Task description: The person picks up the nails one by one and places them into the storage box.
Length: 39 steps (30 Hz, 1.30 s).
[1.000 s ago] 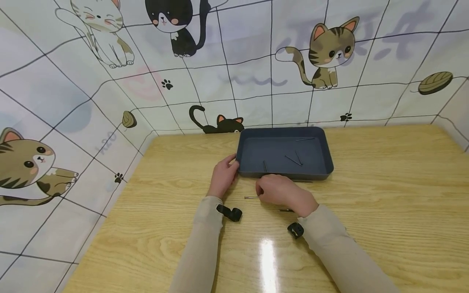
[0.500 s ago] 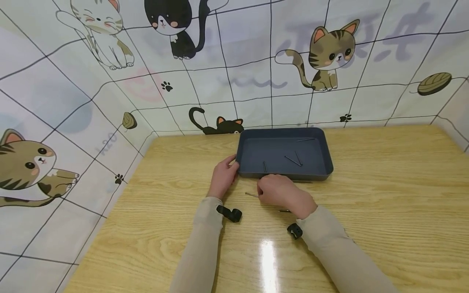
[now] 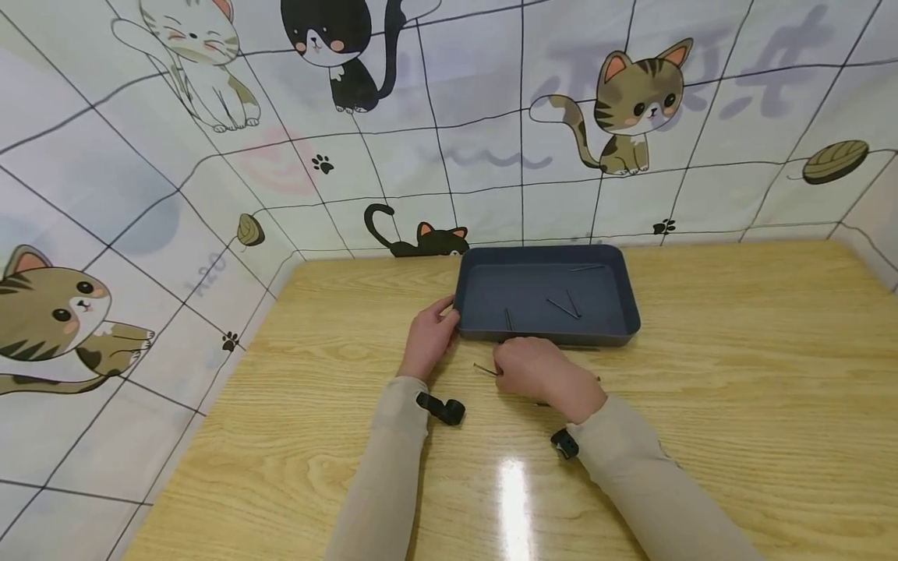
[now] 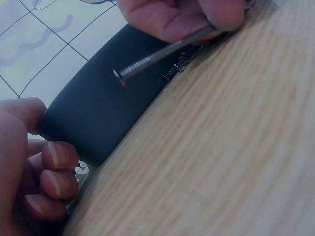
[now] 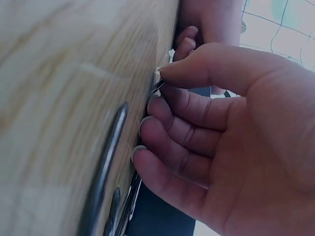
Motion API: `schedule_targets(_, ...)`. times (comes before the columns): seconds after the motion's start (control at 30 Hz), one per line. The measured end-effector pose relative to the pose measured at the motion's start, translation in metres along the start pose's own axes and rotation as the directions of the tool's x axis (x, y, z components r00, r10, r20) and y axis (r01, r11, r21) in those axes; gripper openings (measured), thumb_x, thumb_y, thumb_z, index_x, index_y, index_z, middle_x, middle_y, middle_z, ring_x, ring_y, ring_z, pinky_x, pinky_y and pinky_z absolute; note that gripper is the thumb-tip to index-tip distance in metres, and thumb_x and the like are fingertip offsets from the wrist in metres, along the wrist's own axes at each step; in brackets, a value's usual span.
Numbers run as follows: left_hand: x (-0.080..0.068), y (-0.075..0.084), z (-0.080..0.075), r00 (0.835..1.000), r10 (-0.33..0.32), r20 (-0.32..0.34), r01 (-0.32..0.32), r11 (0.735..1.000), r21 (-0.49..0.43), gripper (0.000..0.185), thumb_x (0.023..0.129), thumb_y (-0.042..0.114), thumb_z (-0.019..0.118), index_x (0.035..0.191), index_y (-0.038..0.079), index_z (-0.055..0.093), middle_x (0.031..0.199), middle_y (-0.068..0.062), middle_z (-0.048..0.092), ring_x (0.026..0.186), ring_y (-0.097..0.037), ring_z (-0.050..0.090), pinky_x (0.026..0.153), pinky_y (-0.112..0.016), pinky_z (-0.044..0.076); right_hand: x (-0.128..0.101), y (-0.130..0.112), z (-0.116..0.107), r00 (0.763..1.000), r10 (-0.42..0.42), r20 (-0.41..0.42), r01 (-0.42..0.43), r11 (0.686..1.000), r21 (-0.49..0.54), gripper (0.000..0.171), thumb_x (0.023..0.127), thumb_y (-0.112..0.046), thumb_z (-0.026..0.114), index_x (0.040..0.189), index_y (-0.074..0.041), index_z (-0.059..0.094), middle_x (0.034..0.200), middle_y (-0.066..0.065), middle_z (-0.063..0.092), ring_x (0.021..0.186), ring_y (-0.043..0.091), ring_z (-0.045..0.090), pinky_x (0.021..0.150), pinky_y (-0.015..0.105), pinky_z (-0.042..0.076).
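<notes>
In the head view a dark blue-grey rectangular tray stands on the wooden table. My left hand grips its near left corner, thumb and curled fingers against the wall, as the left wrist view shows. My right hand, just in front of the tray, pinches a metal nail between thumb and index finger. The nail's flat head points left, lifted above the tabletop; its other end is hidden by the fingers. Several nails lie scattered inside the tray.
More nails lie on the table along the tray's front wall. Under the right hand rests a thick pointed metal rod, beside a thinner rod. A cat-patterned wall covering rises behind the tray.
The pinched nail has tilted, its head end rising and shifting slightly right toward the tray. The left hand and the tray stay where they were.
</notes>
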<state>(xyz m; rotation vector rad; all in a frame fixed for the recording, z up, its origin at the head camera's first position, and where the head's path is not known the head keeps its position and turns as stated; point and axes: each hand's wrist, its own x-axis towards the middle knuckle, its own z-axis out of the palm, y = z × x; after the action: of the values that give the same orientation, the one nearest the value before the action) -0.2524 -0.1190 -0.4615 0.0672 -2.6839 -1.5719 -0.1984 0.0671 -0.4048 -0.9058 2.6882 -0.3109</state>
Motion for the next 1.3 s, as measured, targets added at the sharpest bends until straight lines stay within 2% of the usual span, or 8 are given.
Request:
schedule_targets(0.23,0.000,-0.002,0.001,1.000,0.000,-0.002,0.000,1.000,-0.014,0.043,0.083,0.032,0.045,0.125,0.024,0.052,0.054,-0.004,0.053,0.039,-0.016,0.043,0.038,-0.029,0.034,-0.003,0.008,-0.008,0.999,-0.019,-0.045,0.025,0.990,0.136,0.004,0.084,-0.018,0.056,0.085,-0.018,0.060,0.070,-0.007,0.053,0.058,0.010,0.048,0.056,0.028,0.039)
schedule_targets(0.47,0.002,-0.004,0.002,1.000,0.002,0.000,-0.002,1.000,-0.010,0.041,0.083,0.032,0.046,0.123,0.027,0.053,0.053,-0.003,0.053,0.039,-0.016,0.043,0.038,-0.028,0.034,-0.005,0.021,-0.020,0.983,-0.039,-0.178,0.076,0.976,0.205,0.021,0.085,-0.015,0.057,0.105,-0.011,0.063,0.089,-0.002,0.061,0.073,0.010,0.056,0.065,0.030,0.045)
schedule_targets(0.63,0.002,-0.003,0.002,1.000,-0.001,-0.002,0.001,1.000,0.001,0.041,0.083,0.033,0.045,0.123,0.026,0.053,0.054,-0.003,0.053,0.039,-0.016,0.043,0.038,-0.028,0.034,-0.007,0.033,-0.025,0.944,-0.012,-0.329,0.078,0.979,0.188,0.023,0.087,-0.015,0.054,0.107,-0.010,0.064,0.091,0.000,0.063,0.077,0.012,0.058,0.066,0.031,0.046)
schedule_targets(0.73,0.002,-0.003,0.002,1.000,0.000,-0.001,0.000,1.000,0.003,0.041,0.084,0.034,0.045,0.123,0.027,0.053,0.053,-0.003,0.053,0.038,-0.016,0.043,0.038,-0.028,0.034,-0.009,0.040,-0.026,0.916,0.035,-0.400,0.051,0.978,0.203,0.024,0.087,-0.014,0.053,0.108,-0.009,0.064,0.094,0.002,0.064,0.078,0.014,0.059,0.066,0.033,0.046)
schedule_targets(0.97,0.003,0.000,0.001,1.000,0.000,0.007,0.000,1.000,-0.014,0.041,0.084,0.033,0.045,0.124,0.026,0.052,0.052,-0.003,0.051,0.037,-0.016,0.042,0.038,-0.028,0.034,-0.011,0.064,-0.026,0.854,0.180,-0.489,-0.038,0.957,0.288,0.024,0.088,-0.016,0.052,0.108,-0.007,0.063,0.094,0.007,0.064,0.077,0.019,0.058,0.064,0.036,0.045)
schedule_targets(1.1,0.003,0.001,0.002,1.000,-0.001,0.002,0.001,1.000,-0.017,0.041,0.084,0.033,0.045,0.124,0.026,0.052,0.051,-0.003,0.051,0.037,-0.016,0.041,0.038,-0.029,0.034,-0.012,0.079,-0.026,0.816,0.230,-0.530,-0.072,0.951,0.301,0.022,0.087,-0.015,0.053,0.103,-0.006,0.064,0.092,0.010,0.065,0.075,0.022,0.058,0.062,0.038,0.045)
schedule_targets(1.17,0.004,0.001,0.002,1.000,-0.003,-0.002,0.003,1.000,-0.018,0.040,0.084,0.033,0.045,0.123,0.027,0.052,0.051,-0.003,0.051,0.037,-0.016,0.041,0.038,-0.029,0.034,-0.013,0.085,-0.026,0.807,0.247,-0.536,-0.087,0.948,0.305,0.020,0.087,-0.016,0.053,0.101,-0.006,0.065,0.091,0.011,0.065,0.074,0.022,0.058,0.062,0.038,0.045)
schedule_targets(1.3,0.005,0.001,0.002,1.000,-0.008,-0.007,0.008,1.000,-0.013,0.041,0.084,0.034,0.045,0.124,0.027,0.052,0.052,-0.003,0.052,0.037,-0.016,0.042,0.038,-0.029,0.034,-0.012,0.091,-0.026,0.814,0.253,-0.522,-0.102,0.948,0.300,0.020,0.088,-0.015,0.053,0.099,-0.005,0.065,0.090,0.012,0.064,0.073,0.023,0.058,0.061,0.039,0.045)
